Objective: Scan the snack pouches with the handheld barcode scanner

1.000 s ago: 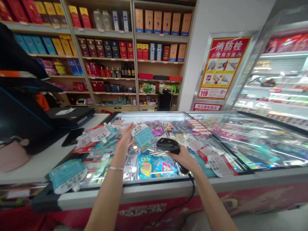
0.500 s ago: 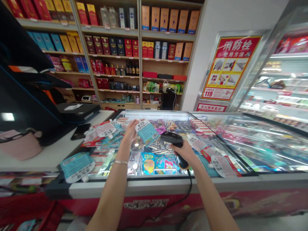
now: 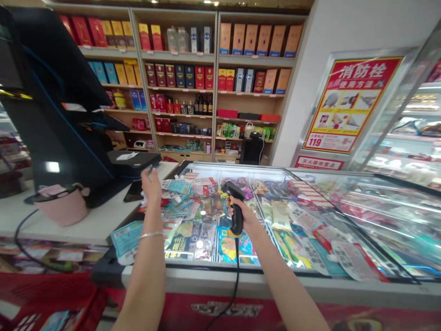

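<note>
My left hand [image 3: 150,184] is raised above the near left corner of a glass-topped chest freezer [image 3: 193,271], fingers apart, with no pouch in it. A heap of spouted pouches with teal labels [image 3: 175,195] lies on the glass just right of that hand. Another such pouch [image 3: 127,241] rests at the freezer's front left corner. My right hand [image 3: 242,216] grips a black corded handheld barcode scanner [image 3: 236,207] upright over the glass, its head pointing away from me. The scanner's black cord [image 3: 236,280] hangs past the freezer's front.
Left of the freezer is a white counter with a black phone [image 3: 132,191], a flat black device [image 3: 132,161], a tall black screen, and a pink bag [image 3: 62,207]. Shelves of boxed liquor [image 3: 179,76] stand behind. A fire-hydrant poster [image 3: 351,105] and a glass display fridge are on the right.
My left hand has let go of the teal-labelled pouch and moved left and up. My right hand has turned the scanner upright. The view has shifted, with the shelves lower and further right.
</note>
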Demonstrator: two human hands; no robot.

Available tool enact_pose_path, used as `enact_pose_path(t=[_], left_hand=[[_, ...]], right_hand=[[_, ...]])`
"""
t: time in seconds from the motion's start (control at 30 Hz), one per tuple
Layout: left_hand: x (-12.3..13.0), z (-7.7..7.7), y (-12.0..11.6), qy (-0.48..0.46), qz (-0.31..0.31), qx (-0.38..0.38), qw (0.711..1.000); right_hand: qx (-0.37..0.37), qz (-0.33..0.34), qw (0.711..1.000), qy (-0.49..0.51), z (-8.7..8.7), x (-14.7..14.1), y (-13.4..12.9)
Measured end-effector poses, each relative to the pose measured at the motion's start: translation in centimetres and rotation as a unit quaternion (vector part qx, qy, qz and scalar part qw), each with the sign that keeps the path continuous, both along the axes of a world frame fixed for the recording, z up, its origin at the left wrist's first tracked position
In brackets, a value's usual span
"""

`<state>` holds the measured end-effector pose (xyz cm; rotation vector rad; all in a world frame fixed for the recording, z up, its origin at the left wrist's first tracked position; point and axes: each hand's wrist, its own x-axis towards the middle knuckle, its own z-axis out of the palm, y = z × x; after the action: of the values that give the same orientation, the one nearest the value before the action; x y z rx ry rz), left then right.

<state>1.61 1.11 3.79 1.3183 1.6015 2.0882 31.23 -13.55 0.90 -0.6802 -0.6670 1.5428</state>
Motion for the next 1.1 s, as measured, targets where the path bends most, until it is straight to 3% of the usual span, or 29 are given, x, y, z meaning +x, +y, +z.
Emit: enact_pose_path(t=[0.07, 0.1, 0.17, 0.3, 0.47, 0.77, 0.87, 0.97, 1.1], left_hand=[[-0.4, -1.1, -0.7, 0.122, 0.083, -0.032, 0.989], [-0.3, -1.5, -1.0, 0.174, 0.091, -0.051, 0.979], [0.3, -2.2, -1.5, 0.262, 0.061, -0.08, 0.96], [1.5, -2.9, -1.6, 0.343, 0.036, -0.137, 0.928], [1.6, -3.3, -1.6, 0.356, 0.042, -0.17, 0.918], [1.6, -3.6, -1.2, 0.329, 0.028, -0.093, 0.94], [2.1, -3.3, -1.5, 0.351, 0.03, -0.077, 0.933], [3.7, -2.7, -2.1, 0.374, 0.033, -0.059, 0.925], [8.6, -1.3, -3.2, 0.383, -0.001, -0.027, 0.923]], right_hand=[[-0.035, 0.019, 0.999, 0.011, -1.6, -0.7, 1.2], [-0.053, 0.028, 0.998, 0.008, -2.4, -0.9, 1.5], [-0.084, 0.041, 0.996, -0.008, -3.5, -1.1, 1.9], [-0.096, 0.052, 0.994, -0.006, -4.4, -1.1, 1.7], [-0.109, 0.05, 0.993, 0.01, -4.2, -0.9, 1.5], [-0.083, 0.024, 0.996, -0.005, -3.2, -0.9, 0.7], [-0.065, -0.007, 0.998, -0.017, -1.9, 1.3, -0.9], [-0.02, -0.059, 0.997, -0.056, -0.4, 5.4, -3.1], [-0.001, -0.146, 0.986, -0.081, 1.2, 12.1, -6.5]])
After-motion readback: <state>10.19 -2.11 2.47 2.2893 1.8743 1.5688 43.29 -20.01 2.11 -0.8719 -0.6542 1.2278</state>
